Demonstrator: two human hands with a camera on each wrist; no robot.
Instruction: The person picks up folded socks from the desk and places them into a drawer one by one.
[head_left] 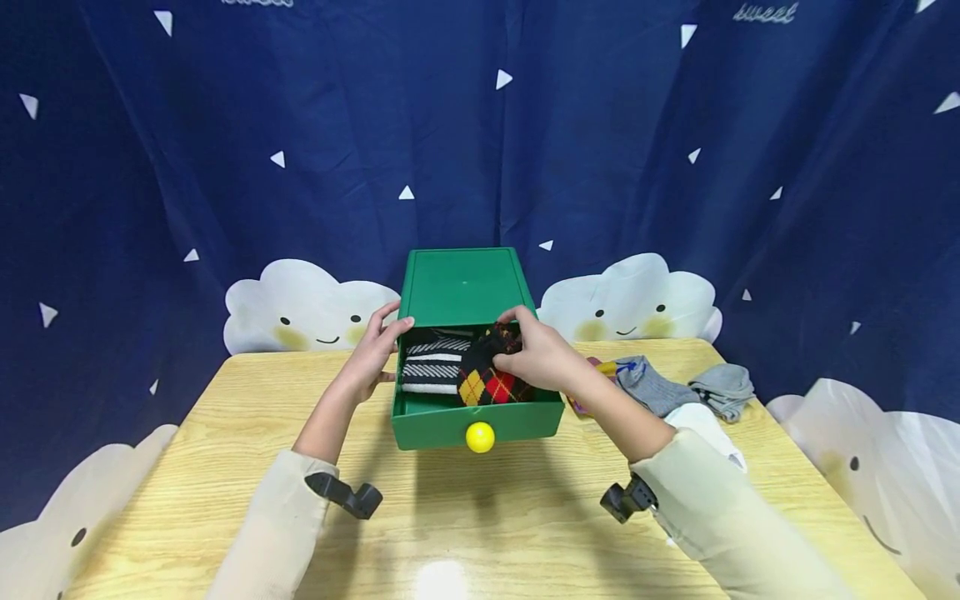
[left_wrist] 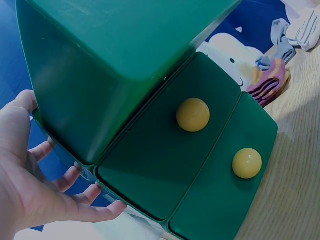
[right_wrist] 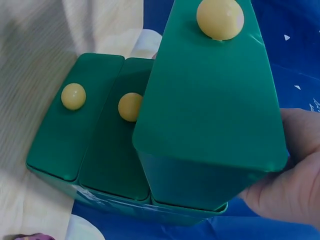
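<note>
Head: the right hand (head_left: 542, 357) grips the argyle sock (head_left: 486, 383) beneath it in the pulled-out drawer (head_left: 435, 429), long axis roughly front-to-back. Left wrist: the left hand (left_wrist: 42, 185) spreads along the cabinet (left_wrist: 150, 180). Right wrist: the drawer hides the sock.

a cloud-printed navy curtain (head_left: 457, 133) behind a pale wooden table (head_left: 480, 533).

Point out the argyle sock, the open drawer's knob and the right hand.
Argyle sock (head_left: 483, 379), head view: its patterned middle.
Open drawer's knob (head_left: 480, 437), head view: its yellow front.
Right hand (head_left: 543, 355), head view: its back.
</note>
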